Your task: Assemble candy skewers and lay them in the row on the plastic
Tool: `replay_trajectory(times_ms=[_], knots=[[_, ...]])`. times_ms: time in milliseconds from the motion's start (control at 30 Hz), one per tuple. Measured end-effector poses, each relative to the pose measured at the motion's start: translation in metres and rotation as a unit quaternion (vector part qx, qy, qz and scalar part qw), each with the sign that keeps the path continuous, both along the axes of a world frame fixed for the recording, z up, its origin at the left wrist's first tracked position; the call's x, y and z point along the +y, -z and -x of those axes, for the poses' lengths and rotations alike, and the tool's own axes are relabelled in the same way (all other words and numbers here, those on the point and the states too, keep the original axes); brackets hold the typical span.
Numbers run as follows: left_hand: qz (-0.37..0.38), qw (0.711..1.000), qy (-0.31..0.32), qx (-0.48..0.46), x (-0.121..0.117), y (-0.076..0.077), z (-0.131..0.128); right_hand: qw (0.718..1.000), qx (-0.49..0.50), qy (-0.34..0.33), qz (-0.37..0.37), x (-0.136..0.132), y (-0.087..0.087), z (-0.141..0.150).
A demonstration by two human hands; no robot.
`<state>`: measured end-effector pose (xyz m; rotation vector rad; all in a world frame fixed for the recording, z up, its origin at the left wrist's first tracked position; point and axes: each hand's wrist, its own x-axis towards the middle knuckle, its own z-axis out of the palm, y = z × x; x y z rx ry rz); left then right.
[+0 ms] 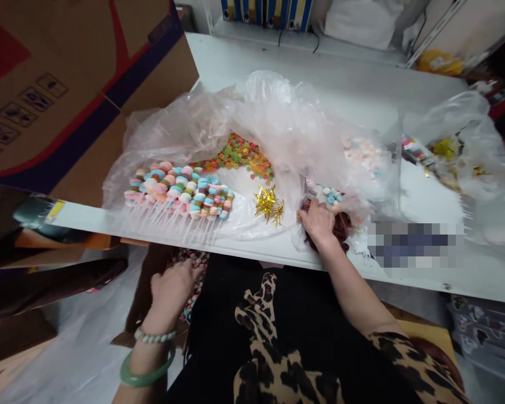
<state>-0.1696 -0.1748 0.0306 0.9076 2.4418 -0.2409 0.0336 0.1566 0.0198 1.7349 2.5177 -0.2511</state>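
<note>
The only view looks from the wearer's head, forward and steeply down past the dark, leopard-print clothing (273,325) onto the desk (223,64). It sits at about arm's reach: the left hand (174,286) and right hand (318,221) both come in from below. The desk's front edge slants down towards the right (a slightly tilted head, by the look of it). A large carton (67,84) looms at upper left, while the binders (267,12) stand farther off, at the top.
</note>
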Motion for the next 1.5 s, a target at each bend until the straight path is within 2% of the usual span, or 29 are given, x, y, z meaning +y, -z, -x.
replay_trajectory(times_ms=[100,200,267,333,433,500,567,633,667,700,767,833,900,933,967,1000,1133,1200,1267,1367,1400,1433,1500], knots=[[-0.093,0.993,0.057,-0.038,0.038,-0.007,-0.020,0.999,0.041,0.020,0.009,0.002,0.012,0.000],[-0.214,0.970,0.066,-0.093,0.071,-0.009,-0.035,0.988,0.122,0.090,0.042,0.009,0.017,-0.008],[-0.294,0.938,0.043,-0.179,0.090,-0.007,-0.042,0.974,0.191,0.122,0.033,0.014,0.018,-0.015],[-0.353,0.888,-0.001,-0.295,0.110,-0.006,-0.049,0.960,0.254,0.119,-0.009,0.013,0.017,-0.021],[-0.415,0.796,-0.088,-0.432,0.143,-0.004,-0.063,0.943,0.318,0.037,-0.089,-0.005,0.013,-0.023],[-0.463,0.731,-0.143,-0.480,0.163,-0.002,-0.075,0.935,0.323,-0.060,-0.130,-0.026,0.008,-0.019],[-0.502,0.672,-0.173,-0.516,0.179,0.001,-0.084,0.930,0.301,-0.166,-0.130,-0.048,0.003,-0.012],[-0.523,0.625,-0.202,-0.543,0.185,0.005,-0.089,0.920,0.296,-0.240,-0.087,-0.065,-0.001,-0.004],[-0.524,0.610,-0.229,-0.549,0.185,0.008,-0.089,0.915,0.309,-0.253,-0.051,-0.071,-0.002,0.000],[-0.522,0.601,-0.265,-0.545,0.182,0.010,-0.088,0.910,0.333,-0.246,-0.008,-0.075,-0.001,0.005],[-0.510,0.598,-0.340,-0.516,0.173,0.014,-0.081,0.890,0.399,-0.189,0.110,-0.078,0.001,0.014],[-0.503,0.606,-0.383,-0.481,0.161,0.015,-0.073,0.840,0.455,-0.116,0.270,-0.078,0.004,0.023],[-0.512,0.607,-0.395,-0.462,0.152,0.012,-0.065,0.770,0.478,-0.061,0.418,-0.081,0.006,0.034],[-0.518,0.604,-0.396,-0.458,0.148,0.010,-0.062,0.741,0.483,-0.041,0.465,-0.083,0.007,0.039],[-0.524,0.603,-0.396,-0.453,0.145,0.008,-0.059,0.724,0.486,-0.026,0.489,-0.087,0.007,0.044],[-0.527,0.604,-0.395,-0.449,0.142,0.007,-0.057,0.718,0.492,-0.014,0.492,-0.091,0.007,0.049],[-0.522,0.610,-0.387,-0.453,0.124,0.009,-0.050,0.738,0.485,-0.019,0.469,-0.107,0.007,0.067],[-0.513,0.588,-0.413,-0.470,0.107,0.011,-0.044,0.740,0.459,-0.041,0.490,-0.112,0.008,0.077],[-0.507,0.562,-0.460,-0.464,0.087,0.012,-0.035,0.766,0.418,-0.079,0.481,-0.114,0.011,0.088],[-0.531,0.530,-0.512,-0.418,0.057,0.013,-0.020,0.856,0.308,-0.212,0.358,-0.118,0.016,0.109],[-0.540,0.519,-0.521,-0.409,0.049,0.013,-0.015,0.876,0.257,-0.269,0.306,-0.120,0.017,0.117],[-0.546,0.509,-0.528,-0.406,0.043,0.014,-0.012,0.887,0.203,-0.323,0.261,-0.122,0.017,0.124],[-0.554,0.493,-0.531,-0.410,0.035,0.016,-0.007,0.885,0.104,-0.406,0.201,-0.126,0.016,0.134]])
